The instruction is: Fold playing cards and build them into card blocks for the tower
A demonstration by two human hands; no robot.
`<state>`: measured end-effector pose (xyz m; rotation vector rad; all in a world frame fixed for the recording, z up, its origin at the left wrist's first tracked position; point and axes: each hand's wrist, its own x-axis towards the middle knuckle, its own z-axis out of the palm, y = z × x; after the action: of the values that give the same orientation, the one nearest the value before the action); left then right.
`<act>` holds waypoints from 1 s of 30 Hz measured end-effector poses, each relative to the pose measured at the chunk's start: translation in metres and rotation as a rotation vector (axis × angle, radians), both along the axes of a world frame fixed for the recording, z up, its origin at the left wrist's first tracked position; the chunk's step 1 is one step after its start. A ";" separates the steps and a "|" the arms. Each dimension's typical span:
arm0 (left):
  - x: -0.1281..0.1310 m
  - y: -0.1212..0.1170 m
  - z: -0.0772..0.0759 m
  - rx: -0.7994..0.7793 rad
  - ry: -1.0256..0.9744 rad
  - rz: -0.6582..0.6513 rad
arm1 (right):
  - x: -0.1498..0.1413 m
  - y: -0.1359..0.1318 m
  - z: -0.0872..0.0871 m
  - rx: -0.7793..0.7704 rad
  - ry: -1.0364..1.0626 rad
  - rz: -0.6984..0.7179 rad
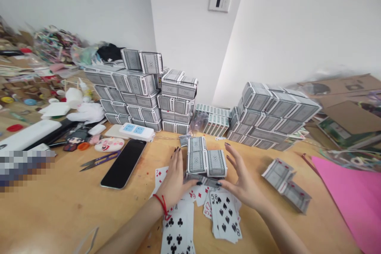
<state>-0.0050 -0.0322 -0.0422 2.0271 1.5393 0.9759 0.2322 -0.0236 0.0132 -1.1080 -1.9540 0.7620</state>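
Observation:
My left hand [175, 176] is beside the left of a small group of blocks folded from playing cards [197, 160], its fingers stretched out. On the other side, my right hand [242, 180] has its fingers spread and apart from the blocks. Both thumbs rest at a grey-backed folded card piece [205, 180] along the near side of the group. Loose face-up cards lie under and between my hands, with a pile of clubs [177, 232] on the left and a pile of spades [225, 218] on the right.
Tall stacks of card blocks stand at back left [133, 99] and back right [270, 115]. Left of my hands lie a phone [124, 163], scissors [99, 161] and a power strip [137, 131]. Folded cards [285, 184] and pink paper [351, 198] lie to the right.

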 end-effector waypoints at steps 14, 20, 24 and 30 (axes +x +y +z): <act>0.005 -0.002 0.006 0.160 0.365 -0.127 | -0.026 -0.007 -0.024 -0.090 0.067 -0.088; 0.007 -0.003 0.013 0.158 0.320 -0.131 | -0.020 -0.002 -0.013 -0.005 0.121 -0.106; 0.006 -0.005 0.023 0.151 0.270 -0.105 | -0.018 -0.001 -0.002 0.188 0.019 -0.143; 0.006 -0.010 0.033 0.155 0.258 -0.039 | -0.024 -0.005 -0.002 0.385 -0.209 -0.039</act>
<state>0.0009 -0.0418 -0.0094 2.3605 1.5865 0.8693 0.2085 -0.0288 0.0111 -1.0147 -2.1300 0.2375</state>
